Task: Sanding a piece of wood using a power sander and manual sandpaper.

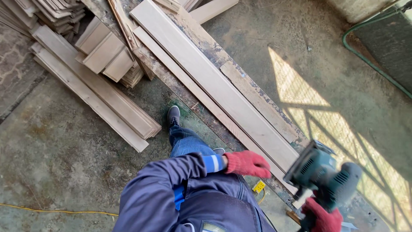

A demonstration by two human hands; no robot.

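My right hand (321,217), in a red glove, grips a dark green electric sander (322,175) at the lower right, held up off the boards with its flat pad facing left. My left hand (247,163), also in a red glove, is closed with nothing in it and hangs beside my hip, just above the near edge of a long pale wooden board (214,81). That board lies diagonally on a worn, paint-stained plank (253,92). My blue sleeve, jeans and dark shoe (173,115) show below.
Stacks of pale planks (92,92) and short board offcuts (107,53) lie on the concrete floor at the upper left. A yellow cord (56,210) runs along the floor at the lower left. A green hose (365,56) curves at the upper right.
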